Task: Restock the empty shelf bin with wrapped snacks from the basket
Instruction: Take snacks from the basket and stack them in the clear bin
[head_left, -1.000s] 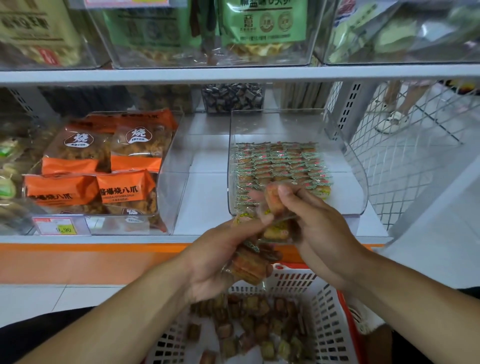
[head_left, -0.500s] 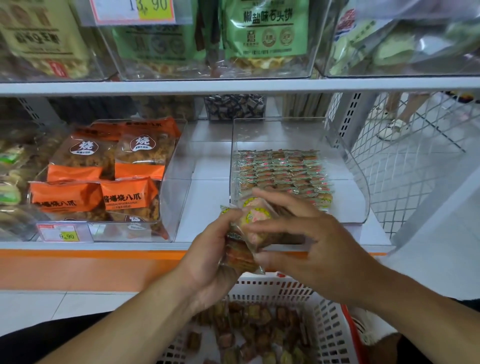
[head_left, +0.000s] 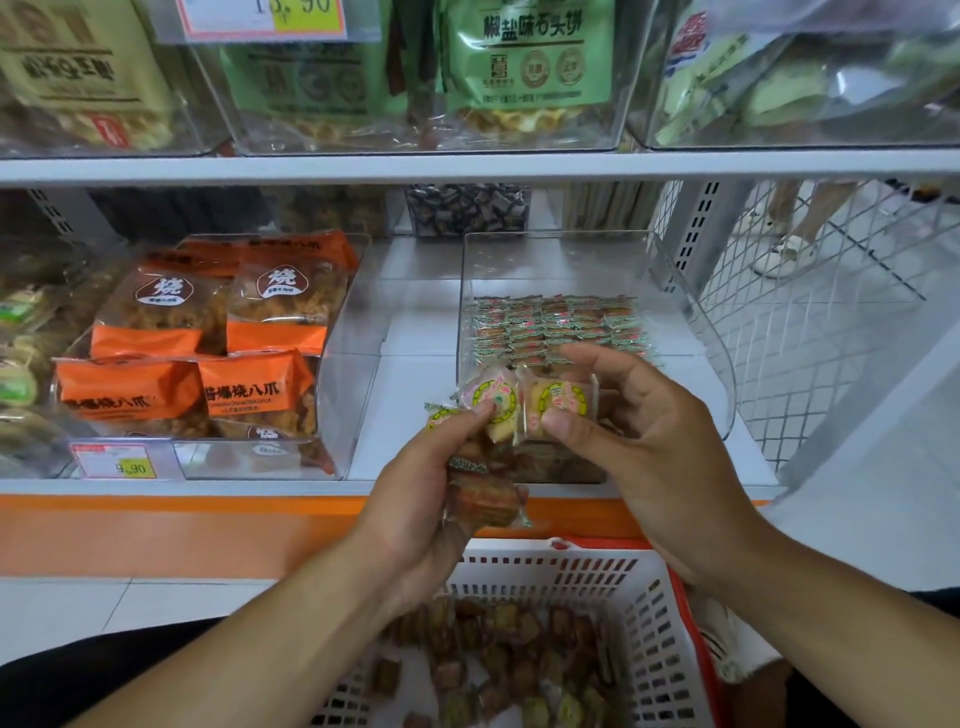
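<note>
Head view shows the job partway — the clear shelf bin (head_left: 691, 322) holds neat rows at its back, its front bare, and the basket (head_left: 644, 613) at six o'clock remains well stocked. The left hand (head_left: 431, 499) grips a bunch of wrapped snacks (head_left: 488, 488); the right hand (head_left: 639, 431) pinches one snack (head_left: 563, 402) at the bunch's one o'clock.

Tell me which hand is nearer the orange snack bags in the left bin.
Left. The left hand grips wrapped snacks just right of the orange snack bags; the right hand pinches one snack farther right, before the clear bin.
</note>
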